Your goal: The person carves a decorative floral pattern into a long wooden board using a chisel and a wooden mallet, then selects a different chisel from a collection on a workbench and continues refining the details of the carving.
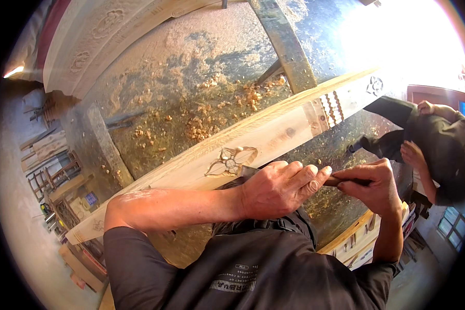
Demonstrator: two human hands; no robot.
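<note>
A long pale wooden board (191, 166) slants across in front of me, with a carved flower (230, 161) cut into its face. My left hand (280, 188) is wrapped around a chisel, whose flat metal blade (249, 171) sticks out towards the flower's lower right petal. Whether the edge touches the wood I cannot tell. Closed on the dark handle (336, 181) of the same chisel, my right hand (373, 186) sits to the right of the left one. Small pale chips lie on the flower.
Wood shavings (201, 127) litter the dirty floor beyond the board. Wooden supports (289, 49) stand there. A carved panel (106, 36) lies at upper left. At right another person (434, 139) sits close by. Several carving tools (354, 240) rest on a pale surface at lower right.
</note>
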